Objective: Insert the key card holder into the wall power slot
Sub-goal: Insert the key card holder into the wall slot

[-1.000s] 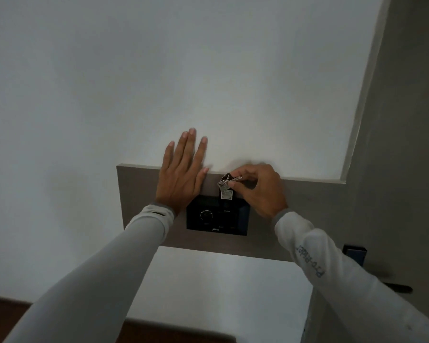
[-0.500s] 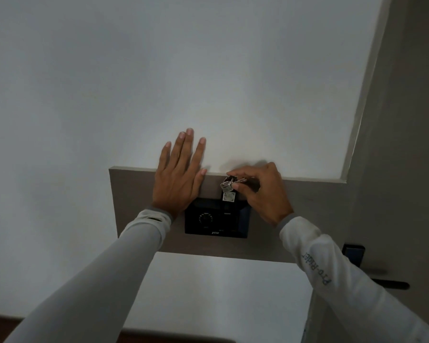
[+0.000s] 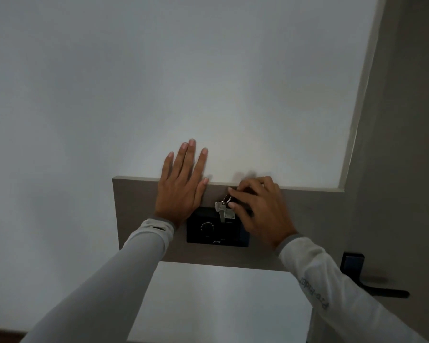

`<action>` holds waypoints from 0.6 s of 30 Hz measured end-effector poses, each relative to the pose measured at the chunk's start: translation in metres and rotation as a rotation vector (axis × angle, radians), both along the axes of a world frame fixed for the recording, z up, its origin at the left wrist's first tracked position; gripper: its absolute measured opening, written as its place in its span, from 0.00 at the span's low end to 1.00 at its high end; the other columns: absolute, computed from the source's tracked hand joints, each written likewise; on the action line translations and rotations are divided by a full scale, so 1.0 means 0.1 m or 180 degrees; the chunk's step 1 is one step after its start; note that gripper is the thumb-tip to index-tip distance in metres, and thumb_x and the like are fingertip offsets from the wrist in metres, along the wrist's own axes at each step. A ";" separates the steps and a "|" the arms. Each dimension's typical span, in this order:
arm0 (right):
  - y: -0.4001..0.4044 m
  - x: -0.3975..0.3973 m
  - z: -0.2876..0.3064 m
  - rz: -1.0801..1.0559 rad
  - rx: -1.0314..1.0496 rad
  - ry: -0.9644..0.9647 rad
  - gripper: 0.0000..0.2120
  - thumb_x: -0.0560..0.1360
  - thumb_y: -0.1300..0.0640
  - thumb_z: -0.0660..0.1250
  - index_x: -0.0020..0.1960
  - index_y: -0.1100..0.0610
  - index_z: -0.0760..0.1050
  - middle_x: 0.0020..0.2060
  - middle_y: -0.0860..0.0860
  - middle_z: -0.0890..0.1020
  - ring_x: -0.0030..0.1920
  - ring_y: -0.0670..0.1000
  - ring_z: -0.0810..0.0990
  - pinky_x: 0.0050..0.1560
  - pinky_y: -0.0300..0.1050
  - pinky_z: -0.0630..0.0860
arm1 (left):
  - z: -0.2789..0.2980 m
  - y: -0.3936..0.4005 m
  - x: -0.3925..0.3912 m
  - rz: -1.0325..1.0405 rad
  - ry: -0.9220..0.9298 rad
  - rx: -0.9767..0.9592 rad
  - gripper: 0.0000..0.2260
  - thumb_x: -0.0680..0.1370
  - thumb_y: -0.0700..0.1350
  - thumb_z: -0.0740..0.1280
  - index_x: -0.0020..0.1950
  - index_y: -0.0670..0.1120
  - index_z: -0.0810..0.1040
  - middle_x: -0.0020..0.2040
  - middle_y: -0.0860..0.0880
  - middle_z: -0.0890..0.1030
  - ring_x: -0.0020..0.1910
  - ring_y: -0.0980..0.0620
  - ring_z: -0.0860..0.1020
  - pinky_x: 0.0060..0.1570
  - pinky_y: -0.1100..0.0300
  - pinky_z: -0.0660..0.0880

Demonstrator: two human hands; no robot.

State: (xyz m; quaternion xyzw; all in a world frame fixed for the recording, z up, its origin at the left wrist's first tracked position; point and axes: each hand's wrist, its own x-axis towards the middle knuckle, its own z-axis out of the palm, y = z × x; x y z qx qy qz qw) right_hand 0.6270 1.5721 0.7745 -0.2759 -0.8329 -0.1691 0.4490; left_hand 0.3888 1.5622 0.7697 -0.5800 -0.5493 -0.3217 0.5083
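I pressed my flat, open left hand on the wall to stay steady while my right hand pinched the key card holder over the wall power slot.

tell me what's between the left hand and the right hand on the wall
In the head view, a bare strip of the grey wall panel separates the left hand from the right hand. A metal key hangs from the right hand into that gap, above the black switch plate.
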 end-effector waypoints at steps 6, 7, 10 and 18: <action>-0.04 -0.01 -0.21 -0.0300 0.0180 -0.0346 0.33 0.75 0.31 0.60 0.70 0.53 0.75 0.75 0.58 0.72 0.73 0.60 0.69 0.69 0.58 0.67 | 0.01 -0.05 0.03 0.0018 -0.0032 -0.0084 0.27 0.89 0.54 0.48 0.86 0.44 0.59 0.86 0.37 0.59 0.86 0.39 0.57 0.82 0.37 0.62; -0.05 -0.02 -0.26 -0.0360 0.0134 -0.0446 0.38 0.74 0.28 0.58 0.73 0.53 0.72 0.78 0.58 0.68 0.76 0.60 0.67 0.71 0.59 0.64 | 0.01 -0.05 0.03 0.0020 -0.0030 -0.0096 0.27 0.89 0.54 0.48 0.86 0.44 0.59 0.86 0.37 0.59 0.86 0.39 0.57 0.82 0.36 0.62; -0.05 -0.05 -0.39 -0.0417 0.0007 -0.0504 0.46 0.72 0.24 0.57 0.78 0.55 0.65 0.81 0.59 0.61 0.81 0.59 0.60 0.77 0.63 0.60 | 0.02 -0.05 0.03 0.0002 -0.0052 -0.0109 0.27 0.89 0.54 0.47 0.86 0.44 0.60 0.86 0.37 0.60 0.86 0.39 0.58 0.82 0.36 0.63; -0.06 -0.12 -0.52 -0.0461 -0.0055 -0.0434 0.51 0.68 0.20 0.56 0.80 0.52 0.58 0.83 0.58 0.52 0.83 0.57 0.48 0.81 0.63 0.51 | 0.05 -0.13 0.05 -0.0007 -0.0114 -0.0378 0.28 0.89 0.54 0.43 0.87 0.44 0.57 0.87 0.37 0.56 0.86 0.38 0.54 0.84 0.36 0.58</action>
